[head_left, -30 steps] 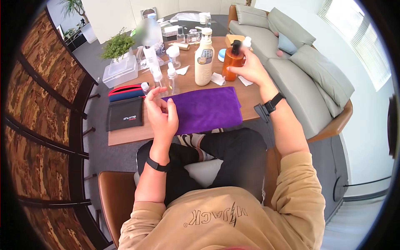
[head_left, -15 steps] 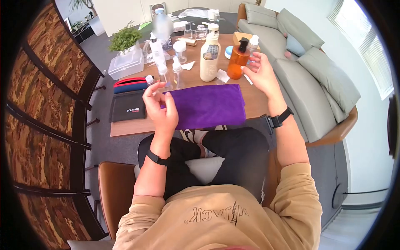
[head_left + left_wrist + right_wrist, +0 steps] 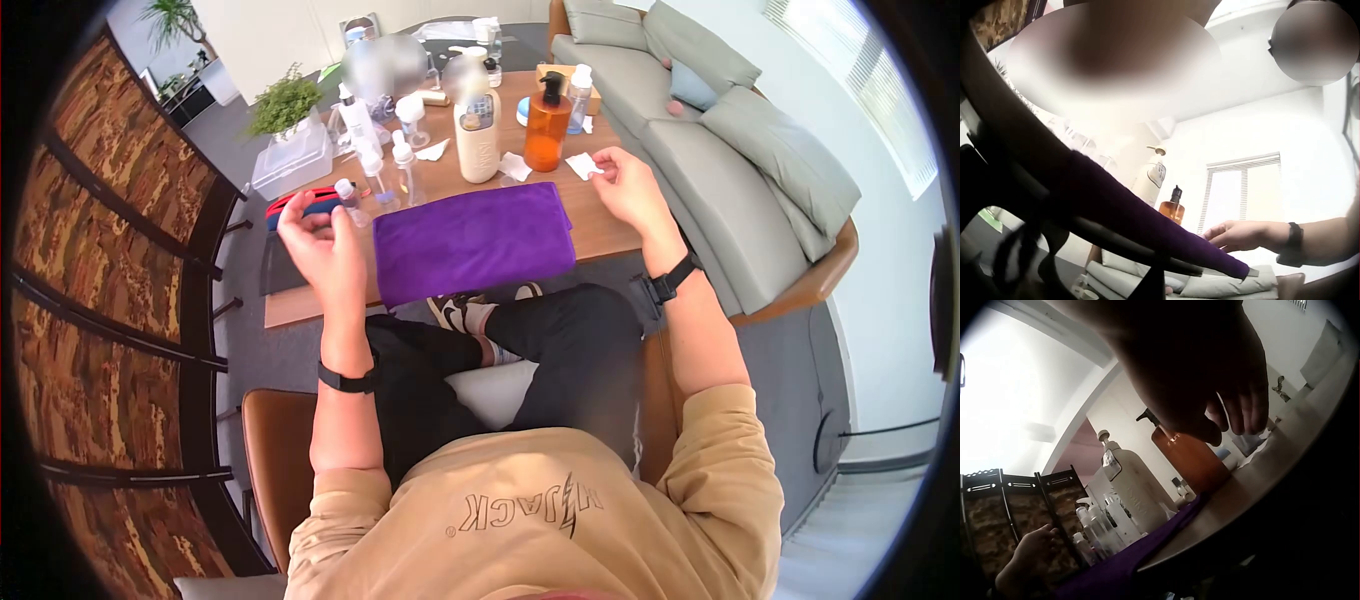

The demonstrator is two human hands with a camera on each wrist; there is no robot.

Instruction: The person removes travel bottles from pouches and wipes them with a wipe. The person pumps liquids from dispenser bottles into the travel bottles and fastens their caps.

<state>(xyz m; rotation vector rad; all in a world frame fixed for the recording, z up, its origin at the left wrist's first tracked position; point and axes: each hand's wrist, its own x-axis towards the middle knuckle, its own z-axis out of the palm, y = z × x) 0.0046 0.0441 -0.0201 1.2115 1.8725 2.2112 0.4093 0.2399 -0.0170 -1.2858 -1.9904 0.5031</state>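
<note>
My right hand (image 3: pixel 632 192) reaches over the right side of the table, fingertips right at the edge of a torn piece of white paper (image 3: pixel 583 166). In the right wrist view its thumb and bent fingers (image 3: pixel 1254 415) hang apart. An amber pump bottle (image 3: pixel 548 130) with a black pump stands upright just left of that paper. Beside it is a cream pump bottle (image 3: pixel 478 135). My left hand (image 3: pixel 325 250) hovers with loosely bent fingers over a dark pouch (image 3: pixel 281 265), left of a folded purple cloth (image 3: pixel 470 240). Nothing shows between the left fingers.
Several clear bottles, including a small dropper-like one (image 3: pixel 406 165), stand behind the cloth. A red and blue case (image 3: pixel 310 205) and a clear plastic box (image 3: pixel 290 165) lie at the left. A clear white-capped bottle (image 3: pixel 579 95) stands behind the amber one. A grey sofa (image 3: pixel 720 190) borders the right.
My right hand has moved off the amber bottle, down and rightward to the paper; the bottle stays standing. My left hand has shifted left from the cloth's edge to over the pouch.
</note>
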